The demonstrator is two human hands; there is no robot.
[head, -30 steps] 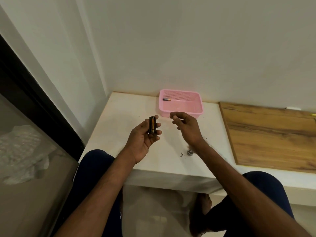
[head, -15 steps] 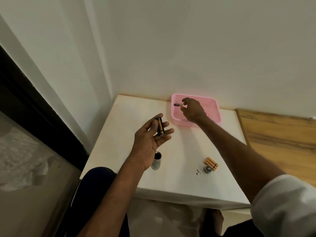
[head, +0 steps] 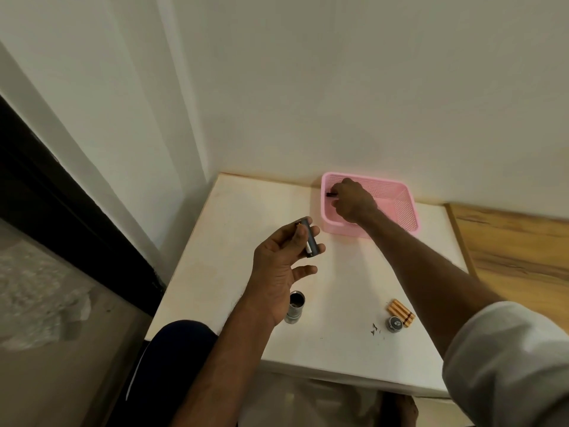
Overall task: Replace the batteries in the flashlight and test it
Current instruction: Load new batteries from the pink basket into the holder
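My left hand (head: 281,266) is over the white table (head: 246,229), shut on a dark cylindrical battery holder (head: 309,238) that is tilted upright. My right hand (head: 352,200) reaches into the pink basket (head: 403,211) at the back. Its fingertips are pinched on a small dark battery (head: 330,194), most of which the fingers hide. The silver flashlight body (head: 295,307) stands open-ended on the table, just below my left hand. Several gold batteries (head: 400,312) lie side by side at the front right, touching the round flashlight cap (head: 394,322).
The basket stands against the white wall in the table's back corner. A wooden board (head: 517,254) adjoins the table on the right. Small dark specks (head: 375,329) lie by the cap. My knees show below the table's front edge. A dark frame (head: 77,211) runs along the left.
My right hand has gone from the table's middle into the pink basket and onto the dark battery. My left hand stays put with the holder. The view has dropped, showing the flashlight body and gold batteries.
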